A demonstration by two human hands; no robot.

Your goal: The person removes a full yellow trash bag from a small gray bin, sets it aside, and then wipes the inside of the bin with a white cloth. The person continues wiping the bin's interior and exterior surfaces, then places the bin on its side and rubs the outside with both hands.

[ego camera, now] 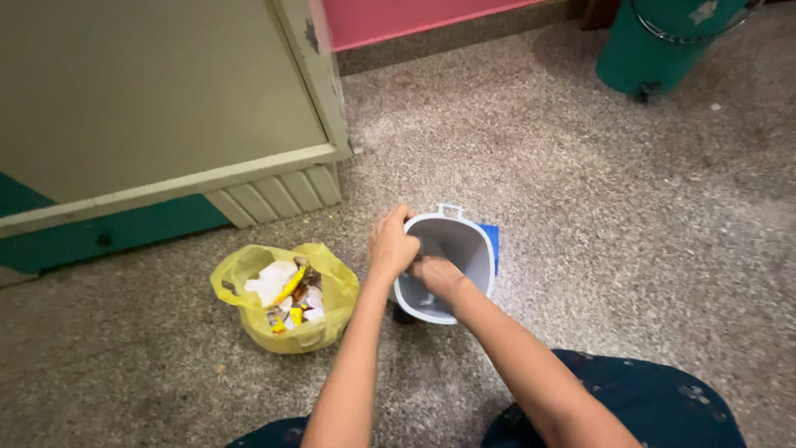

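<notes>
One small grey bin (464, 249) stands on the speckled floor (597, 207) just in front of the person's knees, and both hands are on it. The left hand (391, 245) sits at the near-left part of the rim, fingers curled over the edge and gripping it. The right hand (435, 275) reaches down inside the opening, below the rim, its fingers bent inward; whether it holds anything in there I cannot tell, since the fingertips are hidden against the inner wall.

The bin is a rounded-square tub, pale grey outside with a lighter rim and a darker, shadowed inside. A small white loop handle sticks out from the far edge of the rim. A blue piece shows along its right side, touching it, though what that piece is stays unclear.

The bin stands roughly upright, mouth facing up toward the person, tipped slightly toward them, so its long axis runs nearly vertical. The handle points away from the person, toward the wall.

Just to the left of the bin, near the left forearm, a yellow plastic bag (286, 299) sits open on the floor, filled with scraps of white paper and coloured wrappers. Behind the bag stands a pale green cabinet (166, 108). Well apart, at the far right, stands a green pedal bin (663, 41).
</notes>
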